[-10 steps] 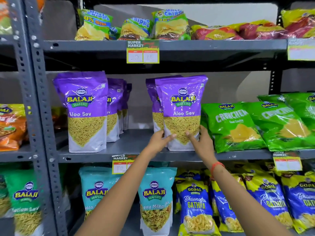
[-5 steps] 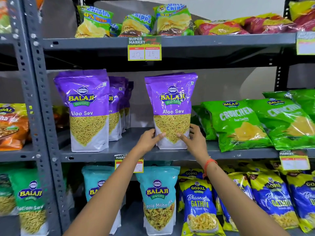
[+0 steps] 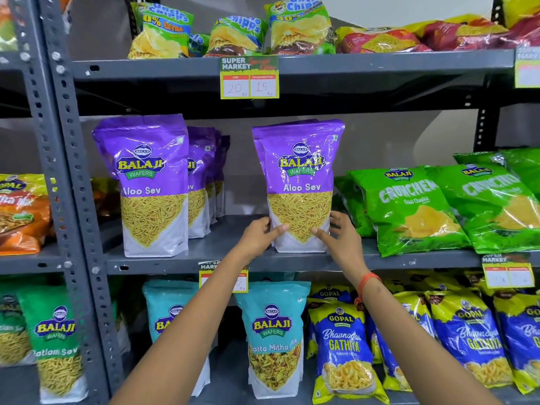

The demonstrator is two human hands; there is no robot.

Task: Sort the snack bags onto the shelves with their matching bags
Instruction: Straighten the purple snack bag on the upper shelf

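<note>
Both hands slid the purple Aloo Sev bag (image 3: 299,185) left, away from the green Crunchex bags (image 3: 409,209). Left hand (image 3: 257,236) and right hand (image 3: 340,238) hold its bottom. It stands upright on the middle shelf (image 3: 292,263), right of more Aloo Sev bags (image 3: 146,185). Only letting go seems left.

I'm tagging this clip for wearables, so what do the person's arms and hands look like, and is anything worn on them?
Both forearms are bare: no sleeves reach into view, and there are no gloves. The left hand shows no rings, watch or band. The right hand is also free of rings, but its wrist carries a thin orange-red thread band, looped around it, with a strand hanging down on the inner side.
</note>
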